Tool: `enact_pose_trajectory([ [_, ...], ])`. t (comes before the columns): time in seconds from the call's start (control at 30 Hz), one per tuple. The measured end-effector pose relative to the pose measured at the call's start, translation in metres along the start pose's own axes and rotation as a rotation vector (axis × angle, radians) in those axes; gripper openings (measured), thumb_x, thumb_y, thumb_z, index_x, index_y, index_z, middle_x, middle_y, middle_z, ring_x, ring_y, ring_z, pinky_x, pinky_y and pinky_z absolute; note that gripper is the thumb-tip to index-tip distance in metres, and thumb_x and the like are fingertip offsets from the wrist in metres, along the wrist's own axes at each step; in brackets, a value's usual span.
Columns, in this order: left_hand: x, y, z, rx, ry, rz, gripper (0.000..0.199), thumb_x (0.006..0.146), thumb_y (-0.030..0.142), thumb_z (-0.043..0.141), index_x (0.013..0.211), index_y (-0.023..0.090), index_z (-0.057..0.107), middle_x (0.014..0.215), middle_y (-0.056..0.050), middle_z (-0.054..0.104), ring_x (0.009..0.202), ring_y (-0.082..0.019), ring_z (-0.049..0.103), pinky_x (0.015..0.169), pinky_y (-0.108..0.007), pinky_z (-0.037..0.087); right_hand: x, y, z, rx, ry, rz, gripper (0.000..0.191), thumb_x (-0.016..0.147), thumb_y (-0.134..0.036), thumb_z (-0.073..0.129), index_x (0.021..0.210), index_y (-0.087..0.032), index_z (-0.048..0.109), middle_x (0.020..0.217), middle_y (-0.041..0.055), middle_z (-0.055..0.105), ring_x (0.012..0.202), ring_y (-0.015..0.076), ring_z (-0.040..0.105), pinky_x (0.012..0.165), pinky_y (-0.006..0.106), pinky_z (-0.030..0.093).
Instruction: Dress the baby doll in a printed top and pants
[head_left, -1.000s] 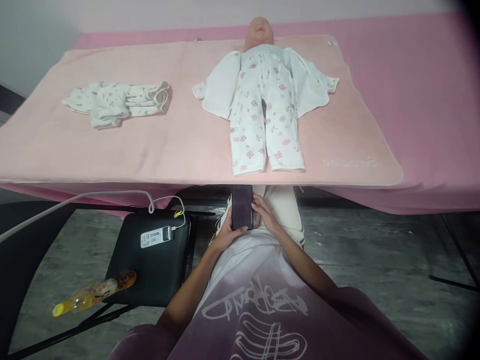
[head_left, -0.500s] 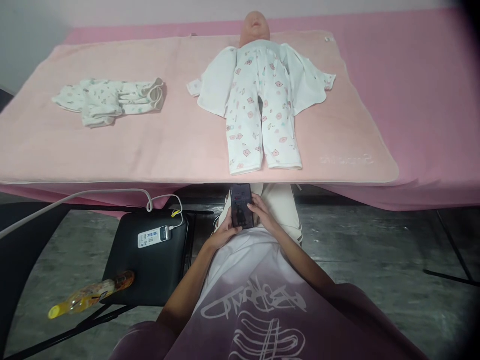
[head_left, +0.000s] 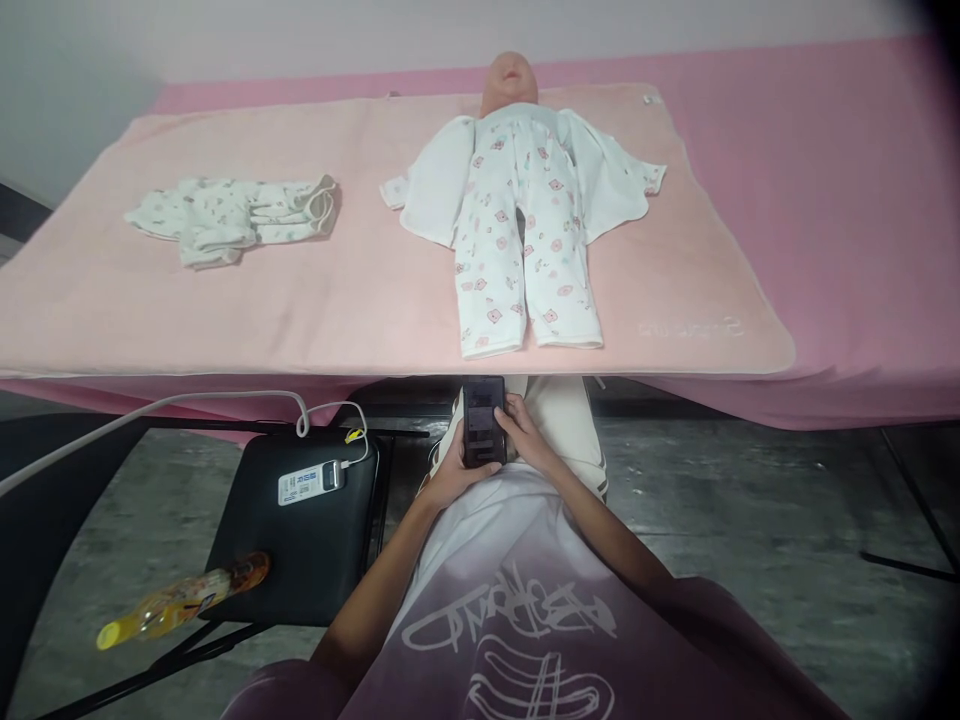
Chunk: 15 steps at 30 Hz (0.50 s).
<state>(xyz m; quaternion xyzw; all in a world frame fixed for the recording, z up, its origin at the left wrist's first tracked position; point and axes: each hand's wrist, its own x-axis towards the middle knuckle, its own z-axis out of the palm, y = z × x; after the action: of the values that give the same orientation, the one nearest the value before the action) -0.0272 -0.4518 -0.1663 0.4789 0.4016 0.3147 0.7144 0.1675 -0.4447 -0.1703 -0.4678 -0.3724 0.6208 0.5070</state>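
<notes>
A dark smartphone (head_left: 484, 425) is held upright over my lap, just below the table's front edge. My left hand (head_left: 454, 470) grips it at the lower left, the thumb across its bottom. My right hand (head_left: 525, 435) is at its right side, with the thumb over the screen; the other fingers are curled and partly hidden. On the table a baby doll (head_left: 511, 78) lies on its back, only its head showing. White patterned baby trousers (head_left: 491, 250) and a spread white top (head_left: 439, 190) cover the rest of it.
Folded patterned baby clothes (head_left: 225, 220) lie left on a pink blanket (head_left: 360, 300) over a pink-covered table (head_left: 847, 200). At my left, a black stool (head_left: 300, 550) carries a white cabled device (head_left: 309, 482) and a yellow-capped bottle (head_left: 187, 602).
The view has tilted slightly, so the table and clothes appear lower. What the phone screen shows looks different. Both hands keep their places on the phone.
</notes>
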Motion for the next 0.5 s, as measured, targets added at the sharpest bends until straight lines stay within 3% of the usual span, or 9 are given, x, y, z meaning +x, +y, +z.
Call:
enact_pose_trajectory([
  [0.27, -0.0004, 0.0004, 0.0012, -0.051, -0.008, 0.008, 0.106, 0.082, 0.032, 0.099, 0.17, 0.027, 0.04, 0.163, -0.015, 0.059, 0.155, -0.034, 0.057, 0.134, -0.056, 0.044, -0.0025, 0.0031, 0.0001, 0.023, -0.016, 0.035, 0.074, 0.085, -0.057, 0.092, 0.137, -0.031, 0.047, 0.137, 0.0066, 0.072, 0.127, 0.0245, 0.07, 0.113, 0.042, 0.055],
  [0.5, -0.0019, 0.0003, -0.0012, -0.059, -0.005, 0.005, 0.104, 0.081, 0.033, 0.099, 0.169, 0.028, 0.044, 0.163, -0.014, 0.06, 0.151, -0.034, 0.059, 0.132, -0.055, 0.046, -0.0049, -0.0027, -0.0012, 0.033, -0.034, 0.013, 0.057, 0.097, -0.061, 0.077, 0.137, -0.03, 0.051, 0.132, 0.0056, 0.074, 0.129, 0.0234, 0.068, 0.119, 0.042, 0.051],
])
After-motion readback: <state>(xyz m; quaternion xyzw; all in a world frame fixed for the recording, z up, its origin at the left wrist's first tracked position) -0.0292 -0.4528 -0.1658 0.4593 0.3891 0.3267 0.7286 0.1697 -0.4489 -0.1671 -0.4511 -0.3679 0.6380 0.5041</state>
